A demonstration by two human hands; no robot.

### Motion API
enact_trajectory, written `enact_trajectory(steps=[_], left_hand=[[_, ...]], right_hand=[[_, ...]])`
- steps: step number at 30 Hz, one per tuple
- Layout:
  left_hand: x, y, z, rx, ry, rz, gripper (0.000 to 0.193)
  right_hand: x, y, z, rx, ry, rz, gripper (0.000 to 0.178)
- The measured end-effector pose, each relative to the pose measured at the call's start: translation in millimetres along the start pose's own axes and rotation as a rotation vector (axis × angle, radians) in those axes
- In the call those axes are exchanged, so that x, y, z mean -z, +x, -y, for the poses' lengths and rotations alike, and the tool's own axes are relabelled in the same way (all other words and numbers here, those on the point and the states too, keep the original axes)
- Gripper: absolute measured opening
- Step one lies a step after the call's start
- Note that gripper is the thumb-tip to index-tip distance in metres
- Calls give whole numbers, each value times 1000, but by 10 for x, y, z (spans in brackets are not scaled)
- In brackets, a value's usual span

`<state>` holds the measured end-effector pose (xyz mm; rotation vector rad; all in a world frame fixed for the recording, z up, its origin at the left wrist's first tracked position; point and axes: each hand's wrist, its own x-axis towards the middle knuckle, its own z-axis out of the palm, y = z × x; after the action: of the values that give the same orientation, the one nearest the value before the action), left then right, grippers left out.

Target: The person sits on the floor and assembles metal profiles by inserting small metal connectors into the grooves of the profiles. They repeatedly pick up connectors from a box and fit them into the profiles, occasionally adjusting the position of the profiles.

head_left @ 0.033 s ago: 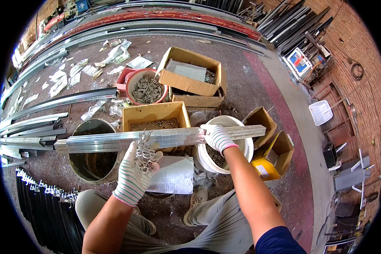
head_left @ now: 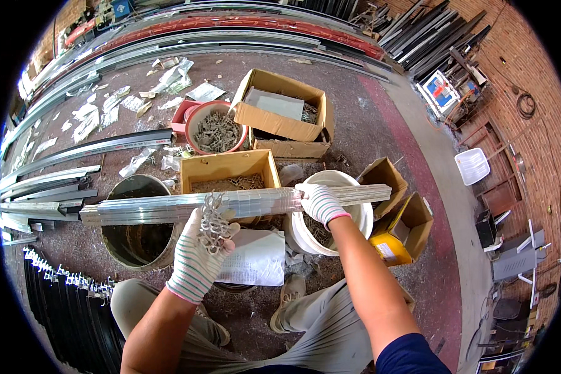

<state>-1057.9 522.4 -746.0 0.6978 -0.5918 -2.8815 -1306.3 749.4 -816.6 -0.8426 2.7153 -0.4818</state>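
Note:
A bundle of long silvery metal strips (head_left: 149, 208) lies across the scene in front of me, over the buckets and a wooden box. My left hand (head_left: 199, 255), in a white striped glove, is closed around a handful of small metal clips (head_left: 215, 225) just below the strips. Toward the bundle's right part, my right hand (head_left: 321, 204), gloved the same way, grips the strips from above, its fingertips partly hidden. Under that hand stands a white bucket (head_left: 297, 240) with small metal pieces inside. Printed paper (head_left: 255, 262) lies beside my left hand.
A dark bucket (head_left: 109, 252) stands at left, the wooden box (head_left: 227, 163) ahead. Beyond are a red-rimmed bucket of clips (head_left: 217, 132) and a cardboard box (head_left: 280, 124). A yellow carton (head_left: 411, 243) sits at right. Dark profiles (head_left: 56, 305) lie beside my left knee.

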Motion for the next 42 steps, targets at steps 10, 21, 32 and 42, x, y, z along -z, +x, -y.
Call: enact_trajectory(steps=[10, 21, 32, 42], left_hand=[[0, -22, -16, 9, -5, -1, 45], [11, -42, -19, -14, 31, -8, 47], [-17, -34, 12, 6, 40, -4, 45], [-33, -49, -15, 1, 27, 10, 46]], right_hand=[[64, -28, 39, 67, -271, 59, 33], [71, -61, -68, -87, 74, 82, 37], [-382, 97, -479, -283, 378, 462, 25], [-218, -33, -205, -171, -56, 284, 26]])
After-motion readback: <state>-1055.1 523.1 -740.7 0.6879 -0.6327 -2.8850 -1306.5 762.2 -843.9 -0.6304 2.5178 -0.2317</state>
